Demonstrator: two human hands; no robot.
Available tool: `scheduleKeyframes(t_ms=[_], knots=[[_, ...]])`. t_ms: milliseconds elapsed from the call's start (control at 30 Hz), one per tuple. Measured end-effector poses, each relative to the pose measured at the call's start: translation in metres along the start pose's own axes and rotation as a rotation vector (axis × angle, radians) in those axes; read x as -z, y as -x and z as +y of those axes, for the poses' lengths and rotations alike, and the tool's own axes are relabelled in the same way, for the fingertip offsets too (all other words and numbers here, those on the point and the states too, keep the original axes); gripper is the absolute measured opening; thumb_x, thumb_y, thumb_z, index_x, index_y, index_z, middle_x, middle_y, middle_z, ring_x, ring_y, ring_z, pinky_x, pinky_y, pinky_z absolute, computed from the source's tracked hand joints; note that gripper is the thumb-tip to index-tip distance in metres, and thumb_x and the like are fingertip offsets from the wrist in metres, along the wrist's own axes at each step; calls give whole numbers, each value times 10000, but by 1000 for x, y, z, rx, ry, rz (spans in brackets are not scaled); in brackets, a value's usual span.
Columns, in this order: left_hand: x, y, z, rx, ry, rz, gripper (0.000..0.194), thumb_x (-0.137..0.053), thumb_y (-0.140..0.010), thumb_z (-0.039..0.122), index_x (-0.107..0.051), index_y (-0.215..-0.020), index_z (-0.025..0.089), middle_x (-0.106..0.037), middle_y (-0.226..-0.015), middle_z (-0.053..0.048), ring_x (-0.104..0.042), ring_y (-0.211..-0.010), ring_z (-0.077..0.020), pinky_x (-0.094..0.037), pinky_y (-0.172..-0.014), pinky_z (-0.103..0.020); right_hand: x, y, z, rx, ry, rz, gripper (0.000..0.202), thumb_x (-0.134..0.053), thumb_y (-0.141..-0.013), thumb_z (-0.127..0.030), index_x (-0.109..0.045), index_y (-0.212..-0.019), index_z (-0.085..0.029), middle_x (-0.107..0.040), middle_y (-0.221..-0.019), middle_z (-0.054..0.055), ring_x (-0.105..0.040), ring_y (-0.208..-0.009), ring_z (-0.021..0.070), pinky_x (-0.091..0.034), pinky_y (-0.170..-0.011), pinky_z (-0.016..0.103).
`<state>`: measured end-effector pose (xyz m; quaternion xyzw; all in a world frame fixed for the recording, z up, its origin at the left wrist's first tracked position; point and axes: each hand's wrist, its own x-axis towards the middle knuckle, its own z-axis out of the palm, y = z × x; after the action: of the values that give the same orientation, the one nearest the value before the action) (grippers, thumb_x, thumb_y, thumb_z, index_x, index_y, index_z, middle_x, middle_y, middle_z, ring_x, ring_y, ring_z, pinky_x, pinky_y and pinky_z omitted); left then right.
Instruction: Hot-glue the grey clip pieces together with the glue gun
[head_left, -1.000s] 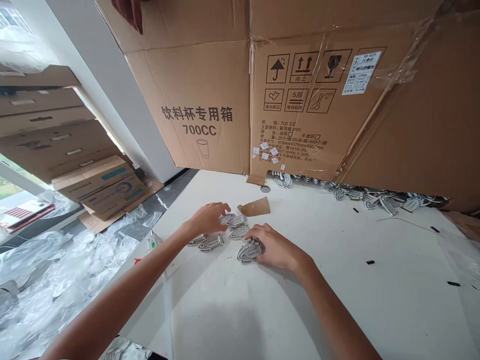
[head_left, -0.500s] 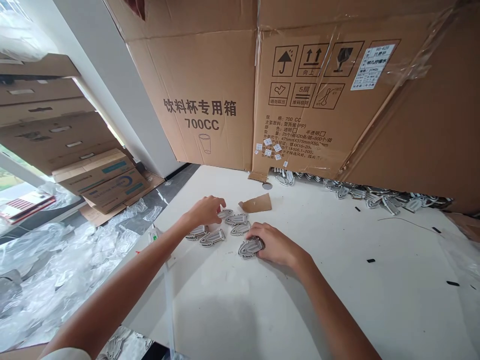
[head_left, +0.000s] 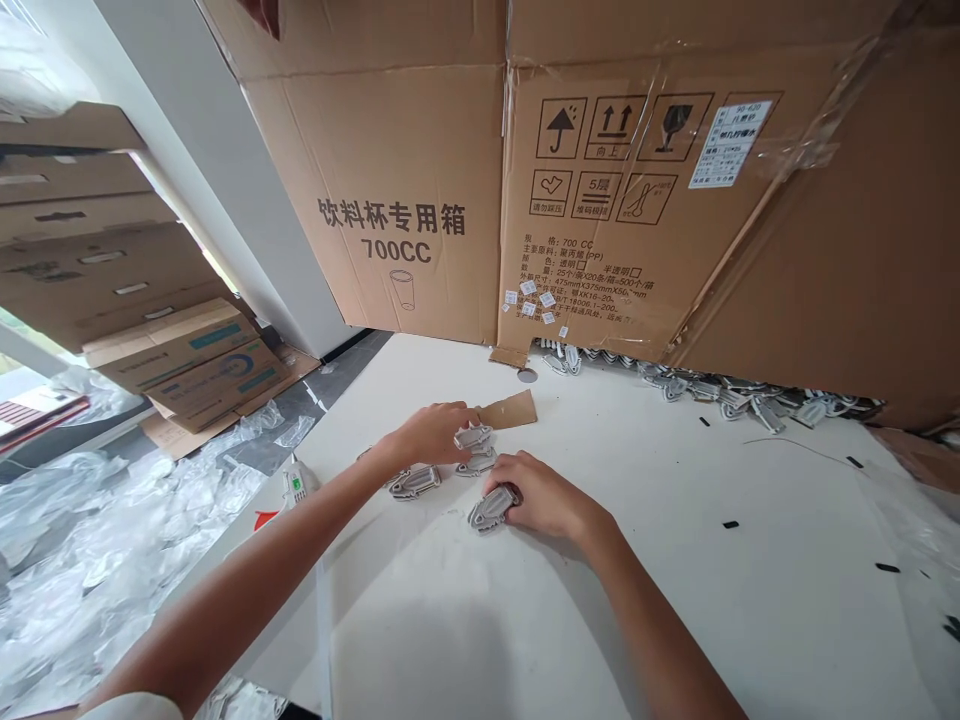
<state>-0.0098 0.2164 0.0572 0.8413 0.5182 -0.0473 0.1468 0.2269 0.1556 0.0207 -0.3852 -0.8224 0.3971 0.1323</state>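
Observation:
Near the middle of the white table [head_left: 645,560], my right hand [head_left: 544,495] is closed round a small stack of grey plastic pieces [head_left: 493,507]. My left hand [head_left: 435,435] is beyond it and to the left, its fingers closed on a grey piece [head_left: 473,437]. Just under that piece another grey piece [head_left: 476,463] lies on the table. More grey pieces [head_left: 415,483] lie below my left hand, partly covered by it. A torn strip of brown cardboard [head_left: 514,410] lies behind my left fingertips.
A large cardboard box [head_left: 412,150] stands along the back, with a heap of grey pieces [head_left: 735,392] at its base. At the left are a white tool [head_left: 298,483], crumpled plastic film [head_left: 112,560] and flattened boxes [head_left: 195,360]. Small black bits dot the table's right side.
My left hand has moved right and taken hold of a grey piece. The stack in my right hand is more tilted. The view has shifted slightly.

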Motion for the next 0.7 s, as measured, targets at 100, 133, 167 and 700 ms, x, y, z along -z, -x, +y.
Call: scheduleKeyframes(t_ms=[100,133,167,700], knots=[[1,-2,2,-11,15,-16,500,-713,-832,424,-683,-1312,288,-753,-1294,-47,-733,-1122,-280,-538,-915,-386,1,-1,3,-55,-5,-6,320,-694,-727,-10,-727,-913,-269,-735,-1097,-5,-639,-1115,249,-476,-831,289],[1,-3,4,-10,18,-20,504,-718,-838,465,-684,-1308,285,-760,-1277,-49,-734,-1111,-285,-536,-918,-394,1,0,4,-81,-6,-11,314,-713,-729,-25,-726,-926,-269,-731,-1114,-1,-645,-1119,249,-476,-835,289],[1,-4,5,-7,21,-23,530,-728,-838,516,-684,-1311,280,-765,-1264,-53,-734,-1106,-293,-535,-921,-402,2,0,6,-103,-8,-18,310,-731,-734,-39,-729,-942,-268,-726,-1138,4,-649,-1126,250,-476,-850,292],[-3,-12,8,42,-4,23,456,-711,-801,412,-719,-1225,247,-794,-1134,-79,-752,-996,-309,-543,-834,-391,52,26,28,-247,-39,43,267,-747,-777,-128,-801,-1010,-245,-737,-1149,40,-651,-988,237,-484,-859,322]])
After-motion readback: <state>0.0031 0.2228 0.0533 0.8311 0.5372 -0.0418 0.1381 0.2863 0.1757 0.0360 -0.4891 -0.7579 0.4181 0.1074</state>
